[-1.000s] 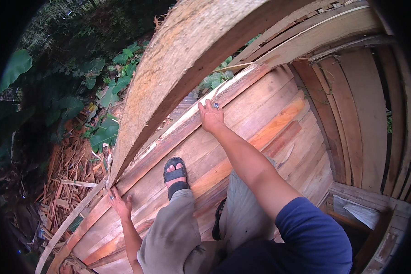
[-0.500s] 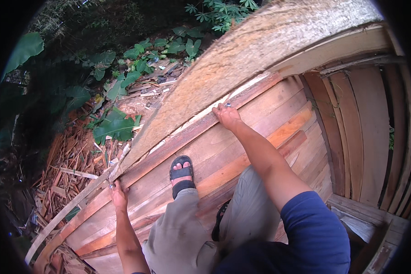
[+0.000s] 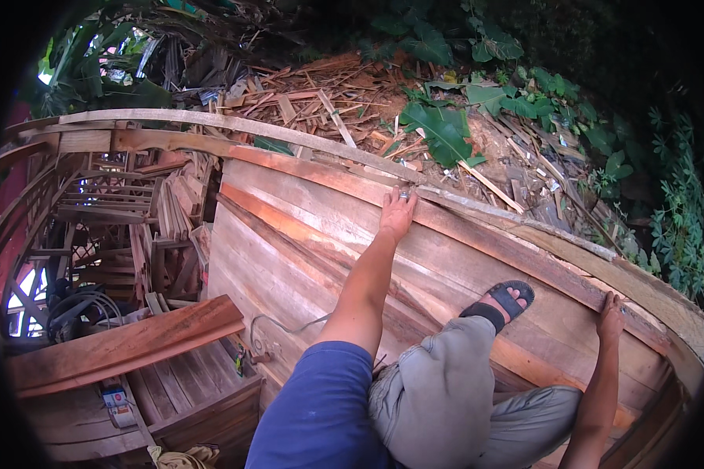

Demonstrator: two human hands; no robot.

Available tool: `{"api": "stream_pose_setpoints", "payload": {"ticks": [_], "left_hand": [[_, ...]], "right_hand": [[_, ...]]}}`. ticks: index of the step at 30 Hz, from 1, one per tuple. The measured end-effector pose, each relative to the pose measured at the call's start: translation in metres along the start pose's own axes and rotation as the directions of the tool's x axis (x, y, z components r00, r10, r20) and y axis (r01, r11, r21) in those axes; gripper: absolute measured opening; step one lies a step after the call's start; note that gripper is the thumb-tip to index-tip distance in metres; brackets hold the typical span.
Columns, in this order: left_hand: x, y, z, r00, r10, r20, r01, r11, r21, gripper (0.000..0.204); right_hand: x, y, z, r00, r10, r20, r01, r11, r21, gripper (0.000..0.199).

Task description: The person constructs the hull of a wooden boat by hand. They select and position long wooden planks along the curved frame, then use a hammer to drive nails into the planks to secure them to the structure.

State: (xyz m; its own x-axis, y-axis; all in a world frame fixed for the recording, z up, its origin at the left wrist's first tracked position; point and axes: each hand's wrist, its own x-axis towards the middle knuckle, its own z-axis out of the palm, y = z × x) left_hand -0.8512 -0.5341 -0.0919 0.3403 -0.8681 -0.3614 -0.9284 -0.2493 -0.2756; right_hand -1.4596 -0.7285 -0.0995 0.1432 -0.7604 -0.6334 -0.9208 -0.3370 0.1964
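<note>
A long reddish-brown plank (image 3: 493, 245) runs along the outer edge of the sloping board surface (image 3: 438, 270). My left hand (image 3: 399, 213) grips its upper edge near the middle, with the fingertips over the edge and a ring showing. Further right, my right hand (image 3: 612, 319) is closed around the same edge, its fingers partly hidden. Just beyond the plank lies a pale timber rail (image 3: 235, 123), which joins a rough-edged slab (image 3: 649, 291) at the right. My sandalled foot (image 3: 508, 301) rests on the boards between my hands.
A thick reddish beam (image 3: 133, 344) lies across the lower left, near a small box (image 3: 119, 405) and a yellowish cloth (image 3: 184, 457). Stacked timber (image 3: 176, 203) and coiled black cable (image 3: 82, 309) stand behind. Scrap wood (image 3: 321, 109) and large leaves (image 3: 438, 129) cover the ground beyond the rail.
My view has swung left, bringing the timber stacks and the reddish beam into sight. Both hands are still on the plank's edge, and my foot stays on the boards.
</note>
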Motion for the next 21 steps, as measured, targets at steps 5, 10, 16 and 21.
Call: {"api": "stream_pose_setpoints", "payload": {"ticks": [5, 10, 16, 21], "left_hand": [[0.014, 0.0, -0.008, 0.99, -0.051, 0.135, 0.052, 0.999, -0.004, 0.035], [0.014, -0.003, -0.007, 0.999, 0.004, 0.051, -0.004, 1.0, 0.005, 0.033], [0.024, 0.003, -0.014, 0.993, 0.019, 0.116, -0.02, 1.0, 0.002, 0.031], [0.017, -0.004, 0.002, 0.997, 0.005, 0.076, -0.002, 0.999, -0.038, 0.032]], "right_hand": [[0.0, 0.005, -0.002, 0.997, -0.003, -0.075, 0.003, 1.0, 0.0, 0.055], [0.007, 0.013, 0.018, 0.989, 0.018, -0.148, -0.019, 1.0, -0.009, 0.049], [0.007, 0.023, 0.019, 0.991, 0.008, -0.136, -0.002, 0.999, 0.041, 0.051], [-0.006, -0.003, -0.017, 0.995, 0.013, -0.097, -0.008, 0.999, 0.046, 0.059]]}}
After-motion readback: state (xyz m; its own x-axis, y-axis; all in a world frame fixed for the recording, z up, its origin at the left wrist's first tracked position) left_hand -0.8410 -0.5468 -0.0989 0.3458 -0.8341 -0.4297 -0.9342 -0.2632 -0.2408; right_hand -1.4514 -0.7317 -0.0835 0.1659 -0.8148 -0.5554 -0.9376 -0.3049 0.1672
